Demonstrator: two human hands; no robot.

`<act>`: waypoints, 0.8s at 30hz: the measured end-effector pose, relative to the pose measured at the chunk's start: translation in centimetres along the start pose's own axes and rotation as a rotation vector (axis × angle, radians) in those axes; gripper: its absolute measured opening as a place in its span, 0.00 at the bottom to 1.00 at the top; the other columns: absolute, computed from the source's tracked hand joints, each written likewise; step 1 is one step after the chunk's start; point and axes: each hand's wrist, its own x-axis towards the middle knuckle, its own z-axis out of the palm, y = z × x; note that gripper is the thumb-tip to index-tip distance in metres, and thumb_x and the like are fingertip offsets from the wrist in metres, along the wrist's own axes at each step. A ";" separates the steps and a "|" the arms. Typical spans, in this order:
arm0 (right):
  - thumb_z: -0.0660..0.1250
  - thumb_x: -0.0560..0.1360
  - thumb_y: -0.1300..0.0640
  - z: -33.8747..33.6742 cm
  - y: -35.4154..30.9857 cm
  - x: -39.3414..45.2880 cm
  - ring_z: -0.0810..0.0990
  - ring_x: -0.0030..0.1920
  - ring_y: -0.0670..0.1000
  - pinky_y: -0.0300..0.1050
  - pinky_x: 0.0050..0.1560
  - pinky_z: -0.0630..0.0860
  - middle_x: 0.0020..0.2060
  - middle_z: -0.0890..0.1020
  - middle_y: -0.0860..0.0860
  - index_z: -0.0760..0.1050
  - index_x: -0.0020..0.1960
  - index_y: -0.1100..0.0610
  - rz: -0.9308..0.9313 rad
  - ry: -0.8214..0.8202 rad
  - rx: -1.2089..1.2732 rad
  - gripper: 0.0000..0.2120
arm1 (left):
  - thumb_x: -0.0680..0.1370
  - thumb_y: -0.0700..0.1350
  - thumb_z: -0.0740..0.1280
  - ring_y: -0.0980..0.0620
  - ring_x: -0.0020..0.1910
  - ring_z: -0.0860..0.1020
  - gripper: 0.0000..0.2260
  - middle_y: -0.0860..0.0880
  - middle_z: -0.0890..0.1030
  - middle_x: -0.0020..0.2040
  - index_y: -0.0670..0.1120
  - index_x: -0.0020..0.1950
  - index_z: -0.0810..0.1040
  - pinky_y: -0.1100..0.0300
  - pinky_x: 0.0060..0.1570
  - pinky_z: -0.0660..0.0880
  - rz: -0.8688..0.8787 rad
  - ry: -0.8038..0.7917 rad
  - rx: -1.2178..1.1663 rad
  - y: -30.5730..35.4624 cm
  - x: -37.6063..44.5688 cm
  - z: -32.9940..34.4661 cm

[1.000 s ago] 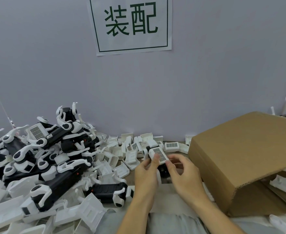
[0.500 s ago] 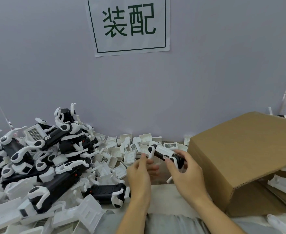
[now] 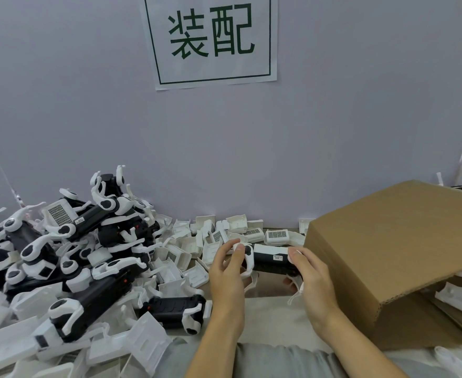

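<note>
Unit [image 3: 272,261]: black body, white cap on top, white arm at each end. It's held level in both hands, clear of the table [image 3: 273,306], roughly mid-table & just left of the cardboard box [image 3: 388,257]. Left hand [image 3: 228,271] has fingers curled round the left-end arm, thumb on top. Right hand [image 3: 313,279] grips the right end, thumb on the cap's edge, fingers wrapped underneath.

Progress, as a judgement: this unit looks fully fitted (cap on, arms at both ends), so prob. at the check/final-press stage, then off to the finished lot. The job overall is well underway but not near done, as plenty of loose parts are left.

Counts:
- units in hand: 1
- hands: 2
- pile of built units [image 3: 69,257], left side of table back to the wall [image 3: 333,132]: approx a dozen+, too overlapped for an exact no.
- lone black unit [image 3: 174,312] lying at the pile's near edge: 1
- loose white shells [image 3: 186,241] along the back edge, mid-table: 15+, some w/ grille faces, e.g. one [image 3: 277,236] just behind the held unit
- box: 1, right side, tipped, w/ long white parts [image 3: 459,298] showing under its open end (at least 3)
- sign [image 3: 210,42] on wall: 1
</note>
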 end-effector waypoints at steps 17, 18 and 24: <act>0.59 0.81 0.53 -0.8 -0.9 0.5 0.67 0.28 0.57 0.50 0.32 0.64 0.31 0.74 0.59 0.74 0.44 0.62 0.523 -0.089 0.264 0.14 | 0.76 0.37 0.70 0.47 0.48 0.81 0.12 0.42 0.84 0.52 0.45 0.58 0.83 0.54 0.46 0.75 -0.069 -0.150 -0.208 0.2 0.2 -0.5; 0.59 0.80 0.53 -0.9 -1.0 0.5 0.67 0.28 0.57 0.50 0.33 0.65 0.32 0.75 0.59 0.72 0.40 0.61 0.549 -0.107 0.311 0.14 | 0.75 0.38 0.71 0.46 0.50 0.81 0.13 0.40 0.83 0.54 0.42 0.59 0.83 0.51 0.48 0.76 -0.060 -0.186 -0.200 0.3 0.1 -0.5; 0.61 0.77 0.56 -1.3 -1.1 0.5 0.71 0.32 0.60 0.49 0.33 0.67 0.34 0.80 0.61 0.70 0.38 0.58 0.550 -0.132 0.409 0.10 | 0.67 0.36 0.74 0.46 0.49 0.83 0.16 0.43 0.85 0.50 0.43 0.54 0.82 0.40 0.61 0.73 -0.050 -0.298 -0.280 0.8 -0.1 -0.5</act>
